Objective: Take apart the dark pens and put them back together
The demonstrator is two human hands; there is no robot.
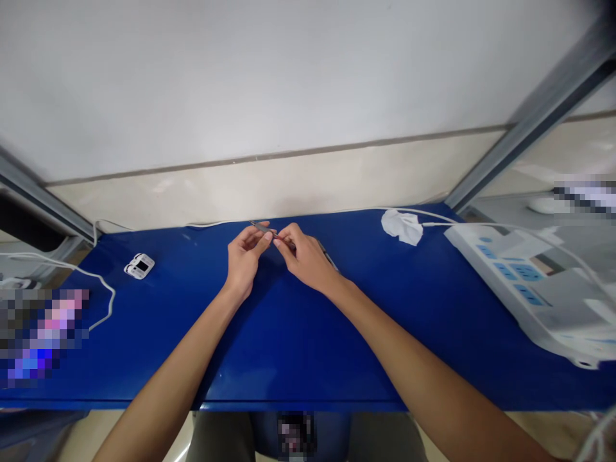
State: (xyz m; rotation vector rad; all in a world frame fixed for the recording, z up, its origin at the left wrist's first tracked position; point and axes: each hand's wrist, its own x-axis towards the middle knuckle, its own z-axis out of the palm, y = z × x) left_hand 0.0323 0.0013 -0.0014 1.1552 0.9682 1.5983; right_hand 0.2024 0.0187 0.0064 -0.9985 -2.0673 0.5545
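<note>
Over the far middle of the blue table [289, 346], my left hand [244, 256] and my right hand [304, 255] meet with fingers pinched. Between them is a thin metal tool [262, 228], like tweezers, its tip pointing up to the left. My left fingers pinch it near the middle. My right fingers close on its near end, where a small reddish bit shows. A dark object lies on the table partly hidden behind my right hand.
A small white device with a dark screen [139, 265] lies at the left, near a white cable [99, 282]. A crumpled white cloth [403, 226] sits at the back right. A white power strip with blue switches [524, 285] fills the right side.
</note>
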